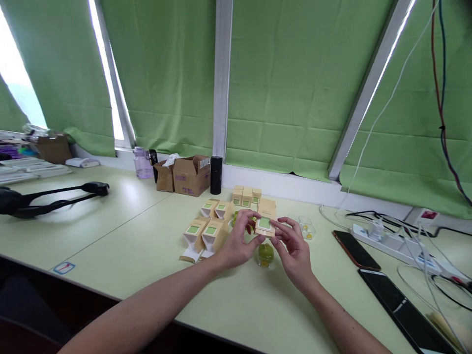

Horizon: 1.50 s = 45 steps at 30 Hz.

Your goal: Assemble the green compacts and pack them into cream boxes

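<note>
My left hand (239, 242) and my right hand (293, 250) hold a small tan carton with a green window (266, 220) between their fingertips, above the pale green table (121, 231). Both hands pinch its lower edges. Just below the carton a small clear case with a green item inside (266, 254) sits on the table. To the left lie several open tan cartons (204, 235) with flaps out. Behind them stand more small cartons (246, 195) in a row.
Two brown cardboard boxes (191, 175), a black cylinder (216, 175) and a lilac bottle (142, 162) stand by the window sill. Two dark phones (356, 249) lie right, near a white power strip (387, 239) with cables. A black headset (47, 196) lies at left.
</note>
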### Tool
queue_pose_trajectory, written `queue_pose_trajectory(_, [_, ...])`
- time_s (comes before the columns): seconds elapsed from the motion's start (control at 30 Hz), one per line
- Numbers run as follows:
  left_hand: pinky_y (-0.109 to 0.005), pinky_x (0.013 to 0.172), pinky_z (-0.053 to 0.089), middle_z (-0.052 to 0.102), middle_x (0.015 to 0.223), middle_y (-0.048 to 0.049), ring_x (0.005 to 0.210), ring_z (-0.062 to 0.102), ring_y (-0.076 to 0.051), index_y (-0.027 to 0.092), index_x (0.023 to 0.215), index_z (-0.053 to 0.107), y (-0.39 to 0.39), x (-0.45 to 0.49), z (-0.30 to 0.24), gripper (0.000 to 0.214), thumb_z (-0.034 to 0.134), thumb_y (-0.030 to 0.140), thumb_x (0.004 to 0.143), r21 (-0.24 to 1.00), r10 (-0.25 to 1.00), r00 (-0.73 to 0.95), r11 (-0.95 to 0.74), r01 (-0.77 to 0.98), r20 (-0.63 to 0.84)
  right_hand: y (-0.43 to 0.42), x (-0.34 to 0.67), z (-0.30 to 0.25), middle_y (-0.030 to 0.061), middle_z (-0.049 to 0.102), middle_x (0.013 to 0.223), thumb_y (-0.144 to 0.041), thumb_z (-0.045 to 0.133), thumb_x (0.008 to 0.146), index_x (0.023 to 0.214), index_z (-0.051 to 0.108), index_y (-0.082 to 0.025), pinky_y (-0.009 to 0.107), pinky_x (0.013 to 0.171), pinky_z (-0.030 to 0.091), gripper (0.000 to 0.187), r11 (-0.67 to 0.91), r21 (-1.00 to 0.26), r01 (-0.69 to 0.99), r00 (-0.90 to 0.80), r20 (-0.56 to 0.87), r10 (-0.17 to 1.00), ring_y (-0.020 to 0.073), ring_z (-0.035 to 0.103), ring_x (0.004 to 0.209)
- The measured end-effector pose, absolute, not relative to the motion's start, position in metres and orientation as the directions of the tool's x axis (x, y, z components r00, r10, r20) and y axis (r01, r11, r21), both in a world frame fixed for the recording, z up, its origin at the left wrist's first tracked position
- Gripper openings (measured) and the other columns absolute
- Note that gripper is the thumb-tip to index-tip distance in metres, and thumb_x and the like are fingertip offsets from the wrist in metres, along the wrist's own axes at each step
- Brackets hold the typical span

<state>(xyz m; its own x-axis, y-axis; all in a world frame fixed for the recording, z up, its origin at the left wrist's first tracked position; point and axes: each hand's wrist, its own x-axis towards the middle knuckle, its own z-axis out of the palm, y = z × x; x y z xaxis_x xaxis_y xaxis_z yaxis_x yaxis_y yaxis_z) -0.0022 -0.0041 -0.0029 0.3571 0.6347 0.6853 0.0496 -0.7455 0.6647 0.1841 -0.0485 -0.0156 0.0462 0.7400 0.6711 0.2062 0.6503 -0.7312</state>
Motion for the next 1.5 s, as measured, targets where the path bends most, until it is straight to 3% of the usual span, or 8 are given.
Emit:
queue_pose_trajectory(0.77, [-0.033,0.085,0.049,0.049,0.119,-0.0083,0.094,0.052,-0.018,0.024,0.121,0.051,-0.0052,0.0007,-0.0012,0.032,0.066,0.034,0.094,0.673,0.658,0.312,-0.736,0.071,0.686,-0.0469,0.1833,-0.0165,0.0080,0.050,0.129,-0.037,0.067,0.096,0.123,0.073,-0.033,0.038,0.089,0.062,0.028,0.631,-0.743,0.223,0.082,0.660,0.747,0.0187,0.067,0.101])
queue_pose_trajectory(1.13, [-0.032,0.083,0.049,0.050,0.115,-0.0068,0.092,0.051,-0.017,0.023,0.118,0.052,-0.0049,0.0018,-0.0002,0.030,0.066,0.033,0.094,0.689,0.670,0.305,-0.723,0.058,0.677,-0.0483,0.1834,-0.0141,0.0078,0.049,0.129,-0.040,0.067,0.096,0.122,0.074,-0.032,0.040,0.087,0.063,0.028,0.620,-0.752,0.225,0.092,0.650,0.755,0.0158,0.068,0.090])
queue_pose_trajectory(1.37, [-0.032,0.084,0.048,0.050,0.110,-0.0048,0.092,0.050,-0.017,0.024,0.117,0.053,-0.0062,0.0019,0.0010,0.028,0.066,0.029,0.093,0.719,0.698,0.307,-0.692,0.058,0.647,-0.0464,0.1845,-0.0155,0.0087,0.052,0.127,-0.040,0.068,0.095,0.120,0.075,-0.031,0.038,0.086,0.063,0.027,0.625,-0.753,0.206,0.092,0.650,0.754,0.0215,0.066,0.107])
queue_pose_trajectory(1.5, [-0.031,0.083,0.047,0.050,0.108,-0.0040,0.090,0.050,-0.016,0.024,0.116,0.054,-0.0059,0.0026,0.0017,0.029,0.069,0.028,0.091,0.738,0.714,0.301,-0.673,0.047,0.632,-0.0458,0.1852,-0.0164,0.0086,0.052,0.127,-0.039,0.068,0.095,0.120,0.075,-0.031,0.037,0.085,0.062,0.027,0.631,-0.752,0.193,0.088,0.653,0.752,0.0201,0.067,0.104])
